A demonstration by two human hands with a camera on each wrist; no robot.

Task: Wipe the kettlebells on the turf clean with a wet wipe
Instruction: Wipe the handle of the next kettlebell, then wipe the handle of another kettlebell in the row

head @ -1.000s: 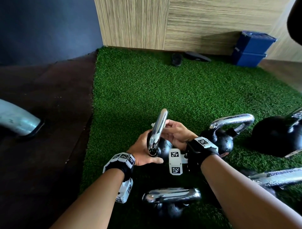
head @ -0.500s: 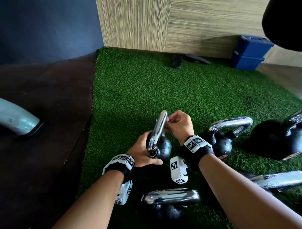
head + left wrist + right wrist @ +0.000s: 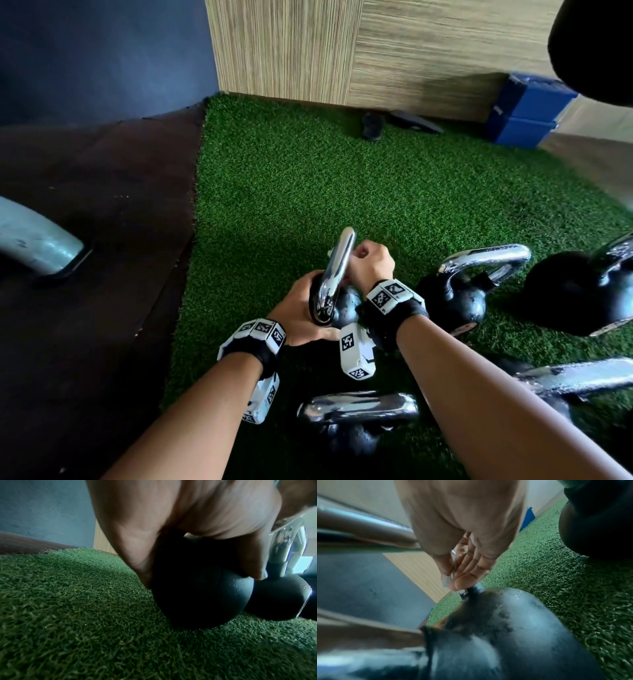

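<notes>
Your right hand (image 3: 371, 262) has its fingers (image 3: 467, 568) curled, thumb pinching a small white wet wipe (image 3: 447, 580) against them; the wipe sits at the far leg of the chrome handle (image 3: 337, 270), just above the black ball. In the right wrist view your fingertips nearly touch the handle's base, and the wipe is mostly hidden between thumb and fingers.

Your left hand (image 3: 301, 317) wraps the near side of the same kettlebell (image 3: 200, 595), fingers (image 3: 137, 555) curved down over the ball, thumb lying across its near side. Both hands are on this one kettlebell. It stands on the green turf (image 3: 308, 178) near the turf's left edge, handle edge-on to the head camera.

Outward: a second kettlebell (image 3: 459, 301) sits just right of your right wrist, upright, chrome handle arched over it. A larger kettlebell (image 3: 575, 294) lies further right, partly cut by the frame. Another chrome-handled kettlebell (image 3: 356, 414) is closest to you between your forearms, and one more handle (image 3: 582, 377) shows under your right forearm. All are on the turf, close together.

Dark floor (image 3: 85, 240) borders the turf on the left, with a grey curved metal leg (image 3: 30, 240) on it. Blue blocks (image 3: 527, 109) are stacked at the far right by the wood-grain wall (image 3: 342, 48). Two dark items lie at the turf's far edge; too small to tell.
</notes>
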